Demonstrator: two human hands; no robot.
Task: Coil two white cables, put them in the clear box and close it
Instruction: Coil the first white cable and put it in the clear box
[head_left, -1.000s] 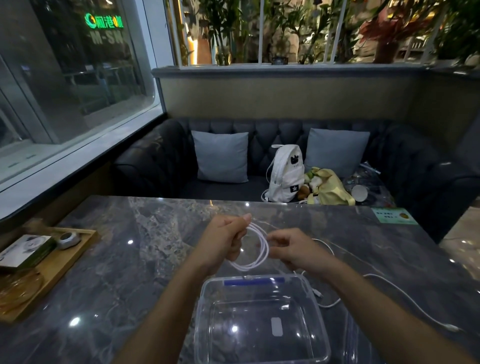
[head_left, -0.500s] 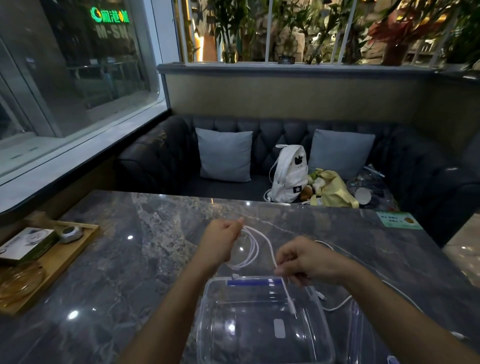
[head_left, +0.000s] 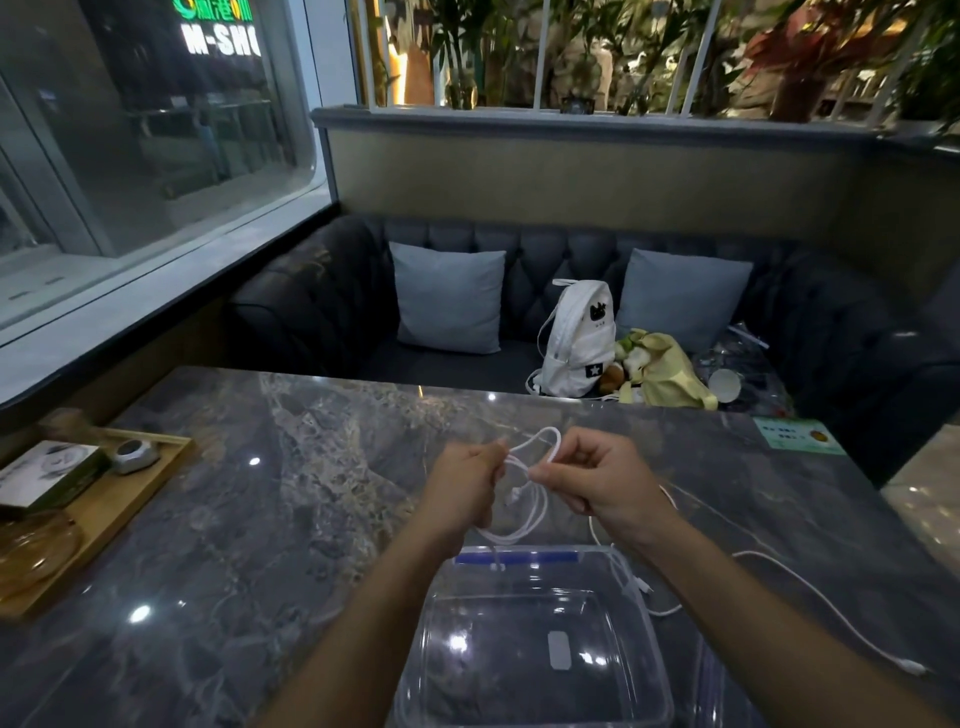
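**A:** What's the room like?

**B:** A booth. A dark marbled surface (head_left: 291, 519) stands before a tufted dark sofa (head_left: 311, 312), with a big window (head_left: 156, 156) along the left and plants (head_left: 649, 47) behind the ledge above the sofa.

**A:** Any containers?

**B:** A clear box (head_left: 535, 649) sits open at the near edge, with a blue strip (head_left: 514, 557) along its far rim. A wooden tray (head_left: 104, 519) at the left edge carries a printed carton (head_left: 47, 478), a small grey gadget (head_left: 134, 454) and an amber glass dish (head_left: 36, 545).

**A:** And the cables?

**B:** The coiled cable (head_left: 530, 514) hangs in loops in the air just beyond the box's far rim. The left grip (head_left: 462, 483) has its fingers curled round the loops. The right grip (head_left: 597, 483) pinches a strand between thumb and forefinger. The loose cable (head_left: 810, 597) trails over the surface right of the box, with one plug (head_left: 909, 667) toward the near right corner.

**A:** Counts?

**B:** Two white cables, one box and one tray. A green card (head_left: 797, 436) lies at the far right corner. On the sofa are two grey cushions (head_left: 449, 296), one white backpack (head_left: 576, 343) and one yellow bag (head_left: 665, 374).
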